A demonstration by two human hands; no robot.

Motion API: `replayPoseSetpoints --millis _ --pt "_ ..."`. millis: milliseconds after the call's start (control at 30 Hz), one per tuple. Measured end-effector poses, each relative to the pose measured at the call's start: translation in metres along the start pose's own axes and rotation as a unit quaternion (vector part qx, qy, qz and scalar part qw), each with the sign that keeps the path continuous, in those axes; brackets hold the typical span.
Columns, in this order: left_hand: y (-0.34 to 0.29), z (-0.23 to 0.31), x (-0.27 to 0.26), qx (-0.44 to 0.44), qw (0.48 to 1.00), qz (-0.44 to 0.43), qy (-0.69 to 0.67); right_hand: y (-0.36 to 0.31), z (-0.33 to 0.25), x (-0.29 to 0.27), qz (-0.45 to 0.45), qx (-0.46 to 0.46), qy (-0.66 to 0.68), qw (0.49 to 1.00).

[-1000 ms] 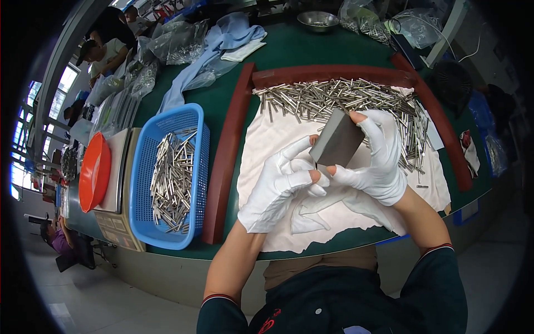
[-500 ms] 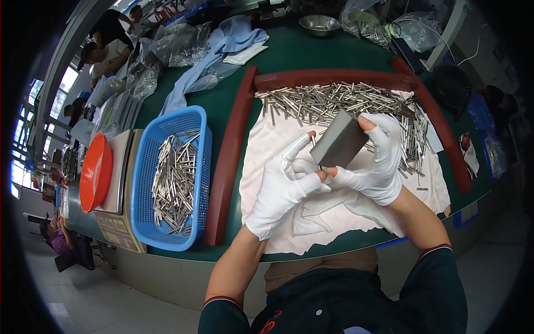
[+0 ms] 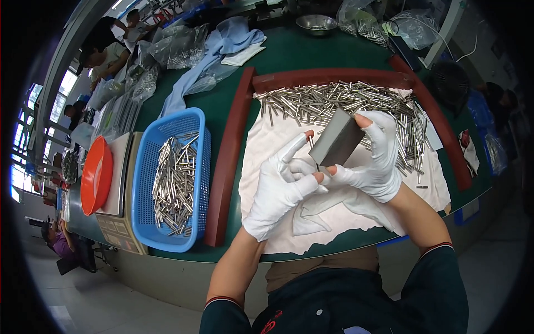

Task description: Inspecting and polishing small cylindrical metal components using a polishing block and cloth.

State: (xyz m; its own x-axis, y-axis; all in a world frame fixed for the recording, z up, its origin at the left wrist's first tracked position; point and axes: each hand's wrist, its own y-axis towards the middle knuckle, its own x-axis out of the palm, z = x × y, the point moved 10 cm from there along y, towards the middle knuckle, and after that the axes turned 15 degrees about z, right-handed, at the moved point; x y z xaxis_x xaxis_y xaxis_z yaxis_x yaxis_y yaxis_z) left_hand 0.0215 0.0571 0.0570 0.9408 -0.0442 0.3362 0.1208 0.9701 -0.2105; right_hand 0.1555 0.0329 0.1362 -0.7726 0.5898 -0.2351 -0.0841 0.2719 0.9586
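Room is left over pale cloth (image 3: 260, 142) at left; far side is blocked by metal pins (image 3: 311, 103); blue basket (image 3: 204, 158) is fenced off by red-brown rail (image 3: 228, 161).

readable text: none | 6 o'clock: red marking (image 3: 271, 325) on dark shirt (image 3: 334, 292), looks like lettering, runs to lower edge, too small to read | 5 o'clock: pale patch (image 3: 356, 330) on same shirt, cut off, can't tell | 8 o'clock: brown box (image 3: 120, 231), print blurred
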Motion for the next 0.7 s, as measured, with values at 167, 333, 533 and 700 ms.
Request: replayPoseSetpoints --millis 167,333,533,700 --pt "0.002 -0.003 -0.003 -0.013 0.999 -0.044 -0.025 -0.008 0.017 0.000 -0.019 0.018 -0.021 0.999" --pt "0.002 -0.007 -0.001 -0.042 0.993 -0.067 -0.090 -0.005 0.018 0.000 -0.013 0.056 -0.009 0.998" --pt "0.002 -0.008 0.002 -0.045 0.993 -0.074 -0.082 -0.004 0.017 0.002 -0.022 0.070 -0.001 0.997" --pt "0.002 -0.011 0.000 -0.056 0.994 -0.022 -0.091 0.002 0.002 0.004 -0.010 0.010 0.018 1.000"
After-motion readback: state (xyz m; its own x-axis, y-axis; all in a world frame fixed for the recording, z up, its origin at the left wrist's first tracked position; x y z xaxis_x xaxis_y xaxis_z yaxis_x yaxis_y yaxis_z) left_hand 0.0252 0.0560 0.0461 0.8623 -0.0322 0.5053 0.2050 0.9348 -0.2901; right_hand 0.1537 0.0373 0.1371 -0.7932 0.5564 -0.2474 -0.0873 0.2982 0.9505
